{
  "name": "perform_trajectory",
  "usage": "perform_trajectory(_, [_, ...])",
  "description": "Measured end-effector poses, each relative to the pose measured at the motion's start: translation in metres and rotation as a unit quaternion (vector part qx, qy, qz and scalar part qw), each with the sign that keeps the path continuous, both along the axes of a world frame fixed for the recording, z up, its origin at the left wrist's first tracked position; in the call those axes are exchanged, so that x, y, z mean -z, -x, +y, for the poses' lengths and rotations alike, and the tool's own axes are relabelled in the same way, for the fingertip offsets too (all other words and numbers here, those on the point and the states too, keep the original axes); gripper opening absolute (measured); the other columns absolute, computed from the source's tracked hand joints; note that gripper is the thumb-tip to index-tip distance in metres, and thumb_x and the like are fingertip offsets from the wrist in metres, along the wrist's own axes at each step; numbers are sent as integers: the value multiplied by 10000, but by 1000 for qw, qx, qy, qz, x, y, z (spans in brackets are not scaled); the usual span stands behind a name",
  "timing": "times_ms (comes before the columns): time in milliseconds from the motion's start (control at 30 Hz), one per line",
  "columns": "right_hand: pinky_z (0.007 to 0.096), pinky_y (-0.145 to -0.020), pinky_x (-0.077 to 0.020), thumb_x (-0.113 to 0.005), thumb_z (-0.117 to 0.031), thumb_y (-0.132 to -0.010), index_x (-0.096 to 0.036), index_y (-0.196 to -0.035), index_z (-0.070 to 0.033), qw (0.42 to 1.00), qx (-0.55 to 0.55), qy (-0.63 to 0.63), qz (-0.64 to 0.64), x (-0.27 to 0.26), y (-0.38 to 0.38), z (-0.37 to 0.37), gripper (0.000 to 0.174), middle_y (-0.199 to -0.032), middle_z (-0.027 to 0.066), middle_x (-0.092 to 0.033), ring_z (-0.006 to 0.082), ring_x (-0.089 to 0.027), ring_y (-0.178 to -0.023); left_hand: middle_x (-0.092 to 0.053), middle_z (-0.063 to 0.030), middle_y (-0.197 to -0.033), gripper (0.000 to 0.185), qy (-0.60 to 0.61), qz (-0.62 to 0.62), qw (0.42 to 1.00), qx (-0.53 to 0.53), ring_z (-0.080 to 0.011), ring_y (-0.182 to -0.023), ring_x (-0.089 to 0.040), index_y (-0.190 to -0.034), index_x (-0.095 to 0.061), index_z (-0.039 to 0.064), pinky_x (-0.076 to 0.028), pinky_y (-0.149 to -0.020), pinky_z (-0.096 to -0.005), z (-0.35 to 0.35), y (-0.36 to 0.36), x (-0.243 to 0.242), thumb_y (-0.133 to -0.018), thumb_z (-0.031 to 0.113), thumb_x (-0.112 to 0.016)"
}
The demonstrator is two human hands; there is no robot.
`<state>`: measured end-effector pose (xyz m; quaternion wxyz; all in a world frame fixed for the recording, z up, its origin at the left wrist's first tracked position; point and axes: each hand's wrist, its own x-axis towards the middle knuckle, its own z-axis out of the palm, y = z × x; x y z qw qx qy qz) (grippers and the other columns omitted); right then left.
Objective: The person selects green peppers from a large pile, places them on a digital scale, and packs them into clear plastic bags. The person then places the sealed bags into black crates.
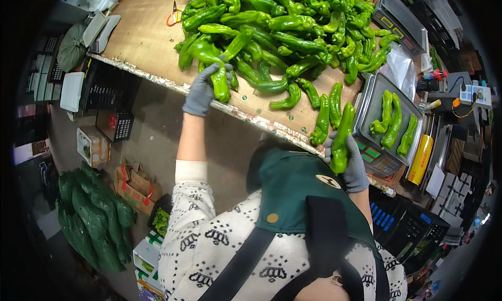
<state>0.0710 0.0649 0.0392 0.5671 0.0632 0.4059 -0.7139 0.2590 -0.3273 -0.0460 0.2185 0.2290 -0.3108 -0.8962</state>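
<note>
My left hand (202, 91), in a grey knit glove, grips a long green pepper (220, 85) at the front edge of the table. The upper part of that pepper is blurred and overlaps others, so I cannot tell whether a second one is held with it. In my right hand (355, 165), gloved alike, is another long green pepper (343, 138), upright beside the scale. A big heap of green peppers (290, 22) covers the back of the table. Several loose peppers (322, 118) lie between the heap and my right hand.
A digital scale (374, 154) at the right carries three peppers (395, 122) on its metal tray. Red-handled snips (173, 15) lie left of the heap. A yellow roll (421, 160) stands right of the scale. Full green bags (92, 214) and a cardboard box (135, 189) sit on the floor.
</note>
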Motion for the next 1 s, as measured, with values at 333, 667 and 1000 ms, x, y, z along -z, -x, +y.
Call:
perform_trajectory(333, [320, -1032, -385, -706, -282, -845, -477, -1314, 2, 855, -202, -12, 477, -23, 58, -40, 594, -1303, 102, -536, 187, -497, -1190, -620, -276, -1067, 413, -290, 80, 883, 360, -141, -410, -453, -1285, -464, -4, -363, -321, -222, 154, 66, -15, -999, 291, -429])
perform_trajectory(667, [380, -1042, -452, -578, -355, -961, -445, -1384, -23, 985, -70, 39, -150, 42, 6, 0, 554, -1292, 149, -583, 255, -590, -1156, -505, -143, -1382, 542, 298, -195, 908, 219, -197, -1224, -529, -1452, -380, 53, -450, -1002, -304, 215, 95, -38, -971, 272, -503])
perform_trajectory(1000, [396, -924, -485, -722, -428, -847, -396, -1373, -39, 803, -104, -275, 518, 5, 4, 15, 730, -1166, 189, -619, 309, -622, -1086, -403, -123, -1459, 683, -60, -7, 967, 249, -234, -1337, -404, -1506, -252, 41, -330, -1120, -367, 251, 94, -61, -969, 325, -563])
